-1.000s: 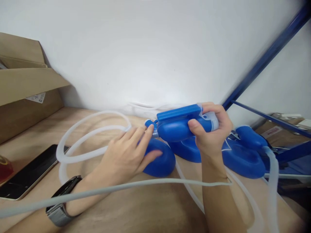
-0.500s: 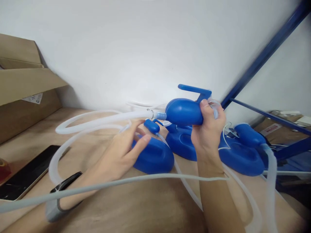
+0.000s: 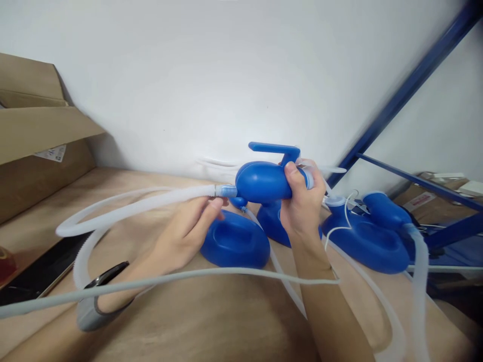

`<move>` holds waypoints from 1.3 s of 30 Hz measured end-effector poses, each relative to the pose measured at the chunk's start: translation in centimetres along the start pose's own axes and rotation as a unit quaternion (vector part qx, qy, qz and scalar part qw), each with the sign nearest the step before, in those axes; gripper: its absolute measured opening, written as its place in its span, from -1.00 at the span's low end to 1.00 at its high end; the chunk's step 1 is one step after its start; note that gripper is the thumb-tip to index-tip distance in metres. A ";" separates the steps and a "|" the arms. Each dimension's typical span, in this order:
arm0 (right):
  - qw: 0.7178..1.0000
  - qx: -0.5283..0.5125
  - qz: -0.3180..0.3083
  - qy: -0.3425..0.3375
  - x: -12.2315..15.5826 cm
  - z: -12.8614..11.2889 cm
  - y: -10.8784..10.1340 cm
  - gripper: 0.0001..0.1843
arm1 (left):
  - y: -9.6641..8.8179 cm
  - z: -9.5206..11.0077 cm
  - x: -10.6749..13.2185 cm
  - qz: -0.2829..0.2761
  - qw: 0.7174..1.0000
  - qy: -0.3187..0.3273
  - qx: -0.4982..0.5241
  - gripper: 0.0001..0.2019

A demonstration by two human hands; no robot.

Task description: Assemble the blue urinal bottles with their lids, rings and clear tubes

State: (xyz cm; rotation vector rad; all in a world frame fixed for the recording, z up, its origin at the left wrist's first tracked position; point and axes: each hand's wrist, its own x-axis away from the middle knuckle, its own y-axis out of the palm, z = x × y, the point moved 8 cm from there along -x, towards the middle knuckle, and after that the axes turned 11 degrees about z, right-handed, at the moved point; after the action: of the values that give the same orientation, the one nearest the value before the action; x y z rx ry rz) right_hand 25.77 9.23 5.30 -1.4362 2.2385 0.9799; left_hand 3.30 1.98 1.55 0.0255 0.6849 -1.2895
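My right hand grips a blue plastic urinal bottle by its neck end, holding it sideways with the handle uppermost. A translucent white hose is joined to the bottle's left end by a clear bluish connector. A thin ring clamp circles the hose end. Just under that clamp, my left hand is closed, thumb and forefinger pinched together; what lies between the fingertips is hidden. Behind and below my hands, another blue bottle lies on the wooden table.
More blue bottles with hoses occupy the right side. A black phone and an open cardboard box are at left. A grey cord crosses the foreground. Blue metal shelving stands at right, a white wall behind.
The bottle in my right hand has moved left and slightly down. My left hand's fingers have closed from a spread pose and now meet beneath the hose clamp.
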 end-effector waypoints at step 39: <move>0.992 0.072 -0.013 -0.101 0.9 -1.5 0.1 -0.67 | 2.2 -2.1 0.6 -0.093 0.975 -0.135 0.152 -0.53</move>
State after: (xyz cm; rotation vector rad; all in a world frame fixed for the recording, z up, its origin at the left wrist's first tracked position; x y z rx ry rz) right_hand 25.48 7.59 5.88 -1.2435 2.0926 0.8934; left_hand 4.41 2.96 -1.17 0.0362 0.2562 -1.5354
